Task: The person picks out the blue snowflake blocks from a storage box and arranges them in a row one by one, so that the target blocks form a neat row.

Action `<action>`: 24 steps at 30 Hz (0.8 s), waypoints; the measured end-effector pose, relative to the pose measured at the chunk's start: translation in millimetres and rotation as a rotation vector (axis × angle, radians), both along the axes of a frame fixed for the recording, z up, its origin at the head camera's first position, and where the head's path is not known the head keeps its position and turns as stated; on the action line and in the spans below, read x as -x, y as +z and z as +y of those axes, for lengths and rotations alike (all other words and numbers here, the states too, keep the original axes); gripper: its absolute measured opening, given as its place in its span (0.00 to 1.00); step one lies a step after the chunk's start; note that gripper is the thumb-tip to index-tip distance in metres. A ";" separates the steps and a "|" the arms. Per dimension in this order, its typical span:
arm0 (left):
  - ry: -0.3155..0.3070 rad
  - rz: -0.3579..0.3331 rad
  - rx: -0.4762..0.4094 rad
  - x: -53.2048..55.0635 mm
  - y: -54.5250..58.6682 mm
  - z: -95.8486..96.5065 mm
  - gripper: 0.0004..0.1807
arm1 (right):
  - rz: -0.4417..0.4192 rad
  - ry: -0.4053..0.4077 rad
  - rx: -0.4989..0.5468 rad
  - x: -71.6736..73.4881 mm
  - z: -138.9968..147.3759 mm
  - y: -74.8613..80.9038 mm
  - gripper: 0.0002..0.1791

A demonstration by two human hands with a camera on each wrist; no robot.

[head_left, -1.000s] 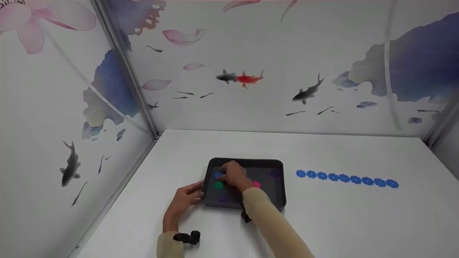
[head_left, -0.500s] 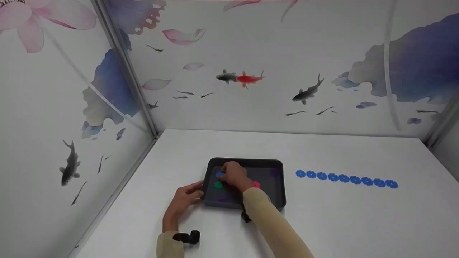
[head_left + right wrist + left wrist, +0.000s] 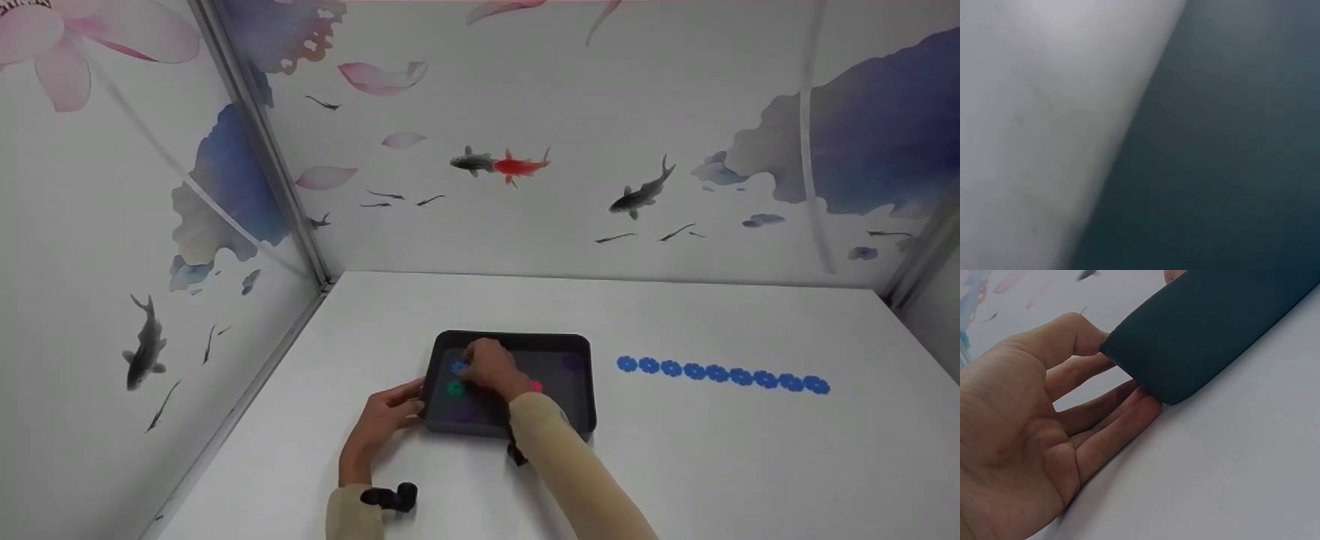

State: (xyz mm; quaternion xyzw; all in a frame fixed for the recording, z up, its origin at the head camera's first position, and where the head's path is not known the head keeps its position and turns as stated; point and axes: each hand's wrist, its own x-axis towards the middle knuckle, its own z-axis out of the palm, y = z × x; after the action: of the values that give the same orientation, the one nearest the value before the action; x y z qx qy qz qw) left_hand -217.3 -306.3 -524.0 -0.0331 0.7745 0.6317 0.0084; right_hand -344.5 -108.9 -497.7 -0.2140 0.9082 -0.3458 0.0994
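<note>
My right hand [image 3: 491, 367] reaches into a dark shallow tray [image 3: 581, 412] in the head view. Its curled thumb and forefinger pinch a blue flower-shaped disc [image 3: 457, 367] near the tray's left side. Just below that lies a green flower-shaped disc [image 3: 455, 388]. At the tray's left wall is my left hand [image 3: 381, 420], fingers fairly straight and touching the outside. The left wrist view shows this hand [image 3: 1044, 399] with fingertips right at the tray's corner [image 3: 1185, 343]. A blurred dark wall [image 3: 1213, 157] fills much of the right wrist view, with no fingers showing.
A row of several blue flower-shaped discs [image 3: 718, 373] lies on the white table [image 3: 712, 465] right of the tray. Inside the tray are a pink disc [image 3: 535, 386], partly behind my right wrist, and purple discs [image 3: 574, 363]. Painted walls [image 3: 540, 247] enclose the table.
Both hands stay at the same spots on the tray. The blue disc under my right fingertips has shifted very slightly toward me.
</note>
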 end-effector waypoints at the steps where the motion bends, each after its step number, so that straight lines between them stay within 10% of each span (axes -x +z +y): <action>1: -0.003 0.003 -0.002 0.4 -0.2 -0.2 0.27 | -0.004 0.002 0.001 -0.3 0.3 0.6 0.18; 9: -0.015 0.008 0.001 5.2 -2.4 -1.9 0.27 | 0.006 -0.004 0.023 4.3 2.1 0.6 0.07; 24: 0.001 0.002 -0.004 0.3 -1.7 -3.6 0.26 | 0.046 0.073 0.041 9.8 3.3 -3.4 0.29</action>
State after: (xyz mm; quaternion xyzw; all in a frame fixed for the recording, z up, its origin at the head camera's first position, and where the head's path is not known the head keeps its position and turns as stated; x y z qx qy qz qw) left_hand -217.5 -309.9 -525.7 -0.0328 0.7731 0.6334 0.0073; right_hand -354.3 -105.6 -501.1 -0.2567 0.8947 -0.3553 0.0864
